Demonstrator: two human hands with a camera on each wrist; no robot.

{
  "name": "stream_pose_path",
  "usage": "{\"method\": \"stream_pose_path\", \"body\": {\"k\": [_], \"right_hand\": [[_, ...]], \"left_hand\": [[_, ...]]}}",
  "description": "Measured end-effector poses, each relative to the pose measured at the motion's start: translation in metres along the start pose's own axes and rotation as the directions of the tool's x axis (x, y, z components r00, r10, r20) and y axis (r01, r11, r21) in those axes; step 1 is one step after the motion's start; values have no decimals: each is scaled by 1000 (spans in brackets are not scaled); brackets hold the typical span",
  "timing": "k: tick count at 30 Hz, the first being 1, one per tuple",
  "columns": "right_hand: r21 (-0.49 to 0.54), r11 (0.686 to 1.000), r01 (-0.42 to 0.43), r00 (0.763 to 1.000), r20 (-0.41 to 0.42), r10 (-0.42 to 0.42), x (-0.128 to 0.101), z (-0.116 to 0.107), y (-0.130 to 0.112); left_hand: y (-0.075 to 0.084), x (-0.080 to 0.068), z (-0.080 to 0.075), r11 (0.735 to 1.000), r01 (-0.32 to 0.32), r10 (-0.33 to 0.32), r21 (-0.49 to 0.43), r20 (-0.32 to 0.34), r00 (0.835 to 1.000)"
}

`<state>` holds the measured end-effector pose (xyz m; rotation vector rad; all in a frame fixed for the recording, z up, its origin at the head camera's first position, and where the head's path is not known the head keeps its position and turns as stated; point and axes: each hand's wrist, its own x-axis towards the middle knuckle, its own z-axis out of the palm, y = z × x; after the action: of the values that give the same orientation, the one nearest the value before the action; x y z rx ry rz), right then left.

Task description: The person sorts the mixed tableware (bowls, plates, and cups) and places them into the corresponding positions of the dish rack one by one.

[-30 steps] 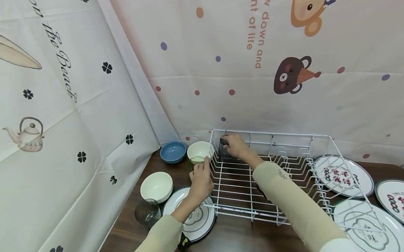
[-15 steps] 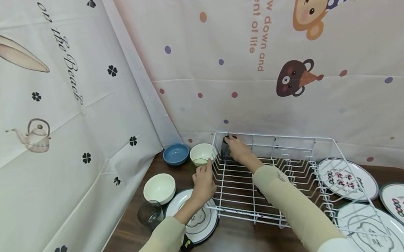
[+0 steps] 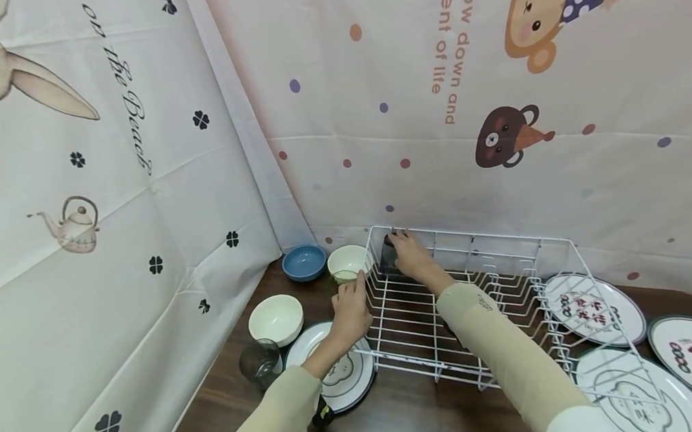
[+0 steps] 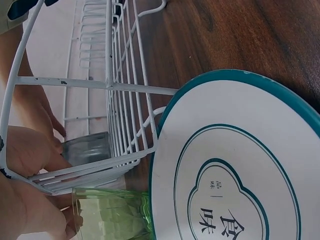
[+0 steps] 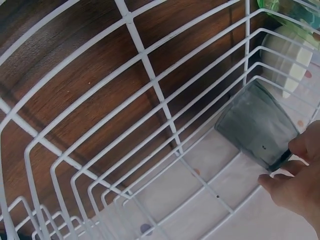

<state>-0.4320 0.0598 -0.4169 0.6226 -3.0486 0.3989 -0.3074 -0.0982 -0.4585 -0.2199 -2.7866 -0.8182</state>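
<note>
Right hand (image 3: 410, 255) grips a smoky grey glass (image 5: 260, 125), upright in the far-left corner of the white wire rack (image 3: 492, 330), rack walls close on two sides. Left hand (image 3: 349, 310), outside the rack's left wall, holds a green glass (image 4: 112, 217). Beside it: teal-rimmed plate (image 4: 240, 165), cream bowl (image 3: 345, 262).

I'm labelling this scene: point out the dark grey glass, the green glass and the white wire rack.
Dark grey glass (image 5: 257, 125), right wrist view, side wall.
Green glass (image 4: 112, 217), left wrist view, side wall.
White wire rack (image 3: 446, 233), head view, far top rim.
</note>
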Motion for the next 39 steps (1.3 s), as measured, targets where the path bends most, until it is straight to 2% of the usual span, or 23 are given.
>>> {"method": "stream_pose_path", "body": {"k": [4, 8, 11, 15, 21, 24, 28, 32, 35, 39], "right_hand": [[44, 999, 13, 998, -57, -11, -7, -8, 8], [75, 995, 58, 992, -119, -49, -16, -24, 17], [84, 995, 53, 991, -124, -43, -26, -39, 25], [75, 997, 9, 995, -98, -2, -46, -60, 38], [30, 999, -45, 994, -99, 48, -76, -92, 65], [-5, 998, -67, 991, -113, 66, -90, -101, 85], [-17, 993, -116, 987, -114, 114, -113, -108, 122], [-7, 975, -221, 972, -82, 220, -141, -114, 164], [-18, 958, -285, 956, -71, 283, -162, -116, 192], [-57, 940, -337, 940, -73, 332, -187, -112, 217]], "left_hand": [[1, 2, 2, 1000, -9, 9, -5, 6, 1000], [1, 2, 2, 999, -31, 30, -29, -30, 999], [-1, 3, 0, 997, -46, 42, -54, -75, 996], [-5, 3, -2, 996, -31, 19, -88, -127, 992], [-14, 6, -7, 990, 26, -56, -139, -213, 976], [-18, 7, -10, 988, 55, -87, -147, -220, 972], [-22, 7, -14, 985, 64, -92, -157, -178, 980], [-24, 12, -22, 983, 62, -88, -175, -141, 986], [-27, 17, -28, 982, 60, -90, -180, -165, 982], [-32, 23, -31, 987, 56, -84, -151, -187, 979]]}}
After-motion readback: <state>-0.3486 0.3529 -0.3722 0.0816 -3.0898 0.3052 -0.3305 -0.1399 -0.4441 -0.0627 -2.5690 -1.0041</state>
